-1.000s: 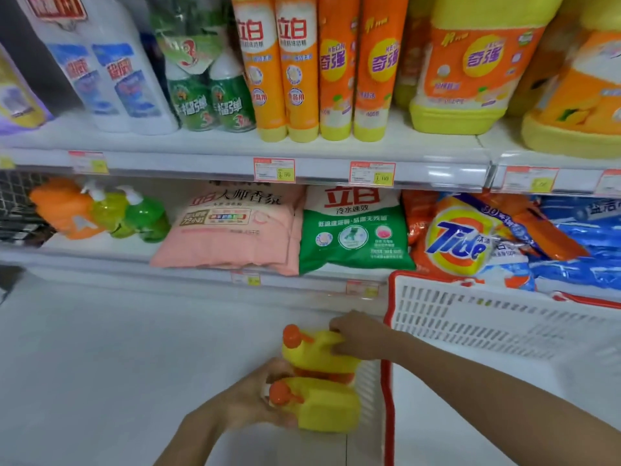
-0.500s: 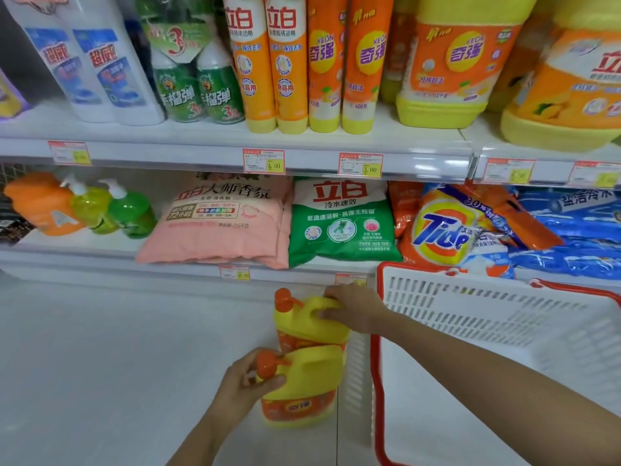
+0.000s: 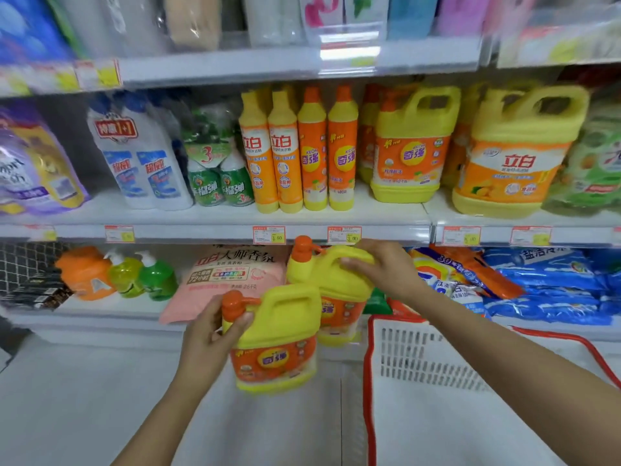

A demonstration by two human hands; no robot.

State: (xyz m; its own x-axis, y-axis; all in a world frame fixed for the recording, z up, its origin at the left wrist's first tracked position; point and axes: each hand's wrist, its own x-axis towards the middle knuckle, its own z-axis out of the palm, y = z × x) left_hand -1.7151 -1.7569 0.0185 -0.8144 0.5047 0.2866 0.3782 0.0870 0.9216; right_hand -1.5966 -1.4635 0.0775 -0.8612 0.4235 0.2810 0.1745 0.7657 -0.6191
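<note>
In the detergent aisle, both jugs now ride higher, nearing the shelf (image 3: 215, 218): your left hand (image 3: 208, 334) clasps the near jug (image 3: 275, 344) at its neck, your right hand (image 3: 379, 267) the far jug (image 3: 332, 280) by its handle.

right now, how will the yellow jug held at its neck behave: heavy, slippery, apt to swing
Probably heavy: the near jug looks like sealed shelf stock. Likely stiff, moulded plastic with a built-in handle. The left hand grips its neck, not the handle, so the glossy body may swing or slip.
</note>
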